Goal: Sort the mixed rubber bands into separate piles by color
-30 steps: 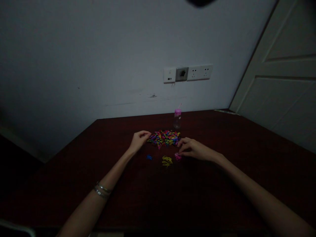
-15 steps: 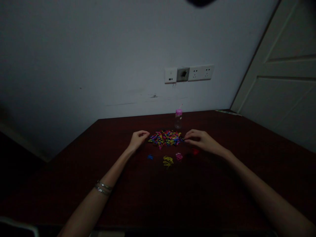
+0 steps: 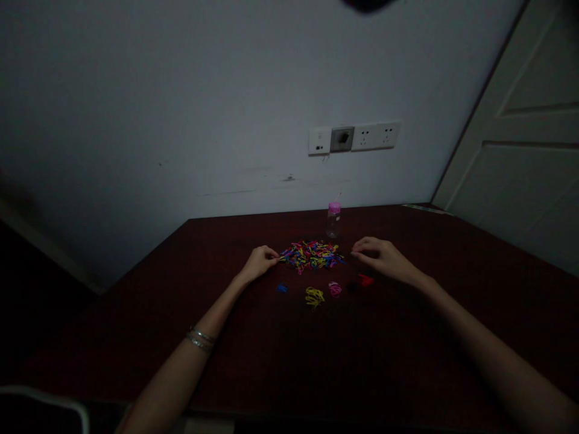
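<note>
A pile of small multicoloured rubber bands (image 3: 312, 254) lies on the dark red table (image 3: 271, 355). At the pile's left edge, my left hand (image 3: 261, 263) pinches a yellow rubber band (image 3: 283, 258) between thumb and forefinger. My right hand (image 3: 380, 256) hovers just right of the pile, apart from it, its thumb and fingers drawn together. Whatever its fingertips hold is too small and dark to tell. Nearer me lie sorted little heaps: blue bands (image 3: 281, 288), yellow bands (image 3: 314, 298), pink bands (image 3: 335, 289) and red bands (image 3: 365, 279).
Behind the pile stands a clear bottle with a pink lid (image 3: 333, 220). The wall beyond carries a row of sockets (image 3: 354, 138). A panelled door (image 3: 525, 163) is on the right, and a flat strip (image 3: 427, 209) lies at the table's far right edge.
My left hand has come down and nearer to me, onto the pile's left edge. My right hand has drawn away rightward from the pile, uncovering the red heap. The camera view has shifted slightly.
</note>
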`<act>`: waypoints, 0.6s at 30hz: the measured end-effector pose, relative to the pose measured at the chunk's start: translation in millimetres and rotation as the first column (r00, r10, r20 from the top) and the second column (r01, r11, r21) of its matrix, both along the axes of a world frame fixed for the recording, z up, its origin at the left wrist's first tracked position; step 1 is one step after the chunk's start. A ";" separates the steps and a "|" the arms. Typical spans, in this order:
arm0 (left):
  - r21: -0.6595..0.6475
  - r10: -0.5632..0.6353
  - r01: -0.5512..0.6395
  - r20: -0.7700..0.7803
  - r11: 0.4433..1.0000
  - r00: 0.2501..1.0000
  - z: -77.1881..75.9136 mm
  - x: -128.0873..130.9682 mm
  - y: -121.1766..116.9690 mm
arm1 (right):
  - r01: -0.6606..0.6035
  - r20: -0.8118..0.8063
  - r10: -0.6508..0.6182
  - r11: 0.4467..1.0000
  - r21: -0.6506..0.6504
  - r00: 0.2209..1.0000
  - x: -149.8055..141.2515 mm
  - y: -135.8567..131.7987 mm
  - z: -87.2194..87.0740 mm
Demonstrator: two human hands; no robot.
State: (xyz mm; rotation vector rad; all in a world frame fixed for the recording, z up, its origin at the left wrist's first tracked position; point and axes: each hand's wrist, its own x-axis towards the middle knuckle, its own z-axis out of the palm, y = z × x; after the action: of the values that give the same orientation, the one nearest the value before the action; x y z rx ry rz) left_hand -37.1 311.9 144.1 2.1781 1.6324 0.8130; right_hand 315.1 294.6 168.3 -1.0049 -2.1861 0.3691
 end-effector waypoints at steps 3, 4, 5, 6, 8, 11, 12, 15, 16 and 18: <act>0.005 -0.008 0.008 -0.013 1.000 1.000 -0.6 -0.7 -0.1 | 0.001 0.009 -0.001 1.000 0.000 1.000 0.6 0.1 0.1; 0.008 -0.006 0.006 -0.019 1.000 1.000 -1.1 -1.4 0.4 | 0.004 0.010 -0.004 1.000 0.002 1.000 0.6 0.0 0.2; 0.017 0.001 0.000 -0.026 1.000 1.000 -1.9 -2.4 1.2 | 0.007 0.011 -0.007 1.000 0.004 1.000 0.6 0.0 0.1; 0.029 0.010 -0.009 -0.033 1.000 0.999 -2.9 -3.6 2.3 | 0.009 0.013 -0.009 1.000 0.005 1.000 0.6 0.1 0.1; 0.054 0.025 -0.023 -0.048 0.998 0.999 -5.6 -6.4 4.9 | 0.008 0.014 -0.008 1.000 0.008 1.000 0.5 0.5 -0.2; 0.064 0.009 -0.004 -0.079 0.998 0.997 -10.0 -9.9 8.1 | 0.003 0.011 -0.003 1.000 0.011 1.000 0.4 1.2 -0.7; 0.060 -0.005 0.011 -0.090 0.998 0.996 -11.3 -10.6 8.7 | 0.002 0.012 -0.002 1.000 0.011 1.000 0.3 1.1 -0.6; 0.050 -0.037 0.043 -0.118 0.998 0.992 -14.2 -11.2 9.2 | 0.003 0.020 -0.004 1.000 0.004 1.000 -0.4 -0.1 0.5; 0.048 -0.038 0.045 -0.125 0.998 0.991 -14.7 -11.0 9.1 | 0.005 0.022 -0.005 1.000 0.001 1.000 -0.6 -0.7 1.1; 0.045 -0.030 0.036 -0.136 0.998 0.990 -15.2 -10.5 8.5 | 0.007 0.024 -0.007 1.000 -0.005 1.000 -1.1 -1.7 2.0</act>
State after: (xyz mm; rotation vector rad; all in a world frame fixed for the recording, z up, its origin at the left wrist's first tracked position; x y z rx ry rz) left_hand -47.7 320.4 128.9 2.3327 1.6502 0.7157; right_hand 313.9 293.0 170.2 -1.0247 -2.2029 0.3614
